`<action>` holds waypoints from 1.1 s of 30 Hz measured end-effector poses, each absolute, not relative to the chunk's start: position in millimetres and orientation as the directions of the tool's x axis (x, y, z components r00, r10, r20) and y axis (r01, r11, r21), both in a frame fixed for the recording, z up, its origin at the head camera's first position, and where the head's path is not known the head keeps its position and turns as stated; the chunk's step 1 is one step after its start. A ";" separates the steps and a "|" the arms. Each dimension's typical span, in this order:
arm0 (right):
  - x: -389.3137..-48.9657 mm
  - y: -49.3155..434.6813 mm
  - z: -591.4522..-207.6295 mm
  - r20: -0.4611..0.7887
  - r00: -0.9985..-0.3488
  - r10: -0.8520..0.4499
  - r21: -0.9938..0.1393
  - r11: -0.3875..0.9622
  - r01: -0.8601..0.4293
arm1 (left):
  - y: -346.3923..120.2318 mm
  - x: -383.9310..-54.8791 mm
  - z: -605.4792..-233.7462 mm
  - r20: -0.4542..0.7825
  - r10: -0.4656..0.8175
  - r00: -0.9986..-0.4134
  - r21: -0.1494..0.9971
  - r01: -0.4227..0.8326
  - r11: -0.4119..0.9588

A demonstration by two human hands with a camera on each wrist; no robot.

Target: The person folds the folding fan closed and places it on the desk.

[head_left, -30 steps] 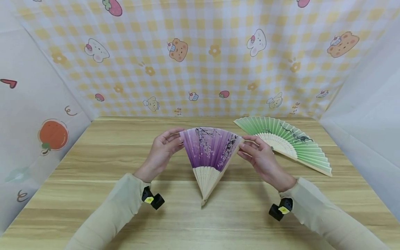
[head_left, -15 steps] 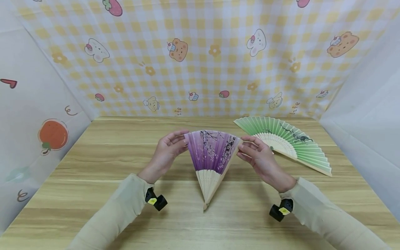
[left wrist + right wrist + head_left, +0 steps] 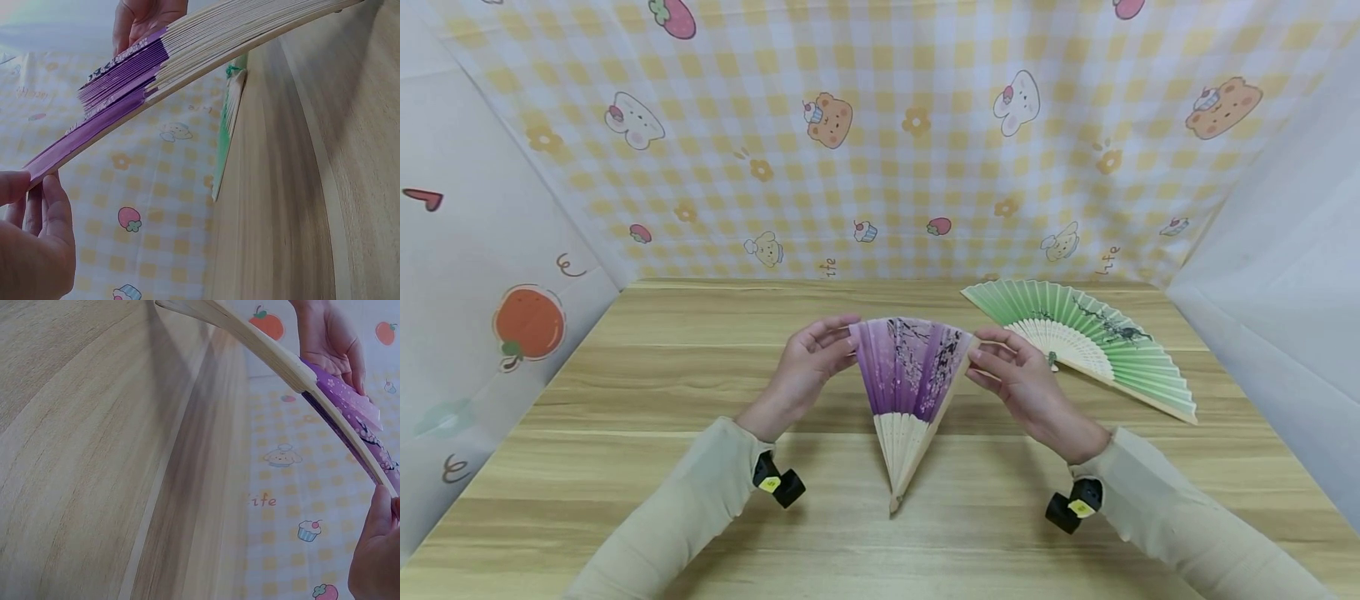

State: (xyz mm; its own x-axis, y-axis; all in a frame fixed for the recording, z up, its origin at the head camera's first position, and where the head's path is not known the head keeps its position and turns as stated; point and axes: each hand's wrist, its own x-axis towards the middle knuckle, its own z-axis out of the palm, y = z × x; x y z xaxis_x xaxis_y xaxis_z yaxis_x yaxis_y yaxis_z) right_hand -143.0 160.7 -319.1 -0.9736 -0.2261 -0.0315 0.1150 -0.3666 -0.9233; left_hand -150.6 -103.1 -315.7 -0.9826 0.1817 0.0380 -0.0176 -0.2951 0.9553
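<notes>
A purple folding fan [image 3: 910, 371] with blossom branches printed on it is partly spread between my hands, its pale ribs meeting at a pivot toward me. At its upper left corner my left hand [image 3: 808, 362] pinches the edge between thumb and fingers. My right hand [image 3: 1018, 379] pinches the upper end of the right guard stick. From the left wrist view, the fan [image 3: 119, 94] shows its folds stacked close, with the left thumb above and fingers below the outer rib. In the right wrist view, the right thumb and fingers hold the end of the guard stick [image 3: 350, 434].
A green folding fan [image 3: 1105, 333] lies spread at the back right of the wooden table [image 3: 700, 317], just beyond my right hand. Behind the table hangs a yellow checked cloth [image 3: 880, 167], with pale cloth walls on both sides.
My left hand has moved to the right, narrowing the purple fan's spread. The pivot end has shifted slightly right and toward me. My right hand has barely moved; the green fan stays put.
</notes>
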 end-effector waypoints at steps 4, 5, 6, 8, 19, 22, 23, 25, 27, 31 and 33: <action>-142.9 159.9 -318.7 -0.033 -0.974 -0.225 -0.927 -0.356 0.113 | -101.5 -150.3 -316.4 0.029 0.191 -0.981 0.952 -0.031 -0.304; -142.9 159.7 -318.7 -0.033 -0.974 -0.226 -0.928 -0.354 0.114 | -101.2 -150.1 -316.7 0.024 0.194 -0.981 0.952 -0.036 -0.304; -142.9 159.6 -318.8 -0.033 -0.973 -0.229 -0.929 -0.352 0.114 | -100.8 -150.0 -317.0 0.020 0.197 -0.980 0.952 -0.041 -0.304; -142.9 159.2 -318.9 -0.035 -0.972 -0.233 -0.930 -0.349 0.117 | -100.0 -149.8 -317.9 0.013 0.202 -0.979 0.953 -0.049 -0.300; -143.4 157.0 -321.5 -0.043 -0.967 -0.249 -0.932 -0.339 0.129 | -96.7 -150.9 -324.9 0.013 0.223 -0.975 0.961 -0.049 -0.272; -142.8 156.3 -321.9 -0.037 -0.966 -0.254 -0.936 -0.329 0.123 | -94.8 -150.6 -325.8 0.011 0.227 -0.974 0.963 -0.051 -0.266; -142.6 156.0 -321.9 -0.034 -0.966 -0.256 -0.937 -0.327 0.120 | -94.4 -150.6 -326.0 0.010 0.228 -0.974 0.964 -0.052 -0.262; -142.3 155.3 -321.9 -0.030 -0.966 -0.257 -0.938 -0.326 0.116 | -94.2 -150.4 -326.2 0.008 0.229 -0.973 0.966 -0.052 -0.254; -142.1 154.8 -322.1 -0.028 -0.966 -0.258 -0.938 -0.327 0.115 | -94.1 -150.2 -326.4 0.008 0.232 -0.973 0.968 -0.051 -0.246; -142.0 154.1 -322.5 -0.030 -0.966 -0.257 -0.940 -0.322 0.115 | -94.4 -149.8 -326.3 0.010 0.239 -0.971 0.971 -0.048 -0.235; -141.9 154.0 -322.8 -0.032 -0.966 -0.256 -0.941 -0.318 0.115 | -94.2 -149.4 -325.9 0.013 0.243 -0.970 0.971 -0.045 -0.234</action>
State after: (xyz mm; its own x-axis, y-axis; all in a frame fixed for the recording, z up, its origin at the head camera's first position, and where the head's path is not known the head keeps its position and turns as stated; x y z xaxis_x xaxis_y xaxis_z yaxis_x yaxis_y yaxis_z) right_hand -141.9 154.0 -322.8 -0.9661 -0.2562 -0.0319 0.1153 -0.3177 -0.9411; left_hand -149.4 -94.2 -325.9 -0.9699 0.2432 0.0134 -0.0452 -0.2338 0.9712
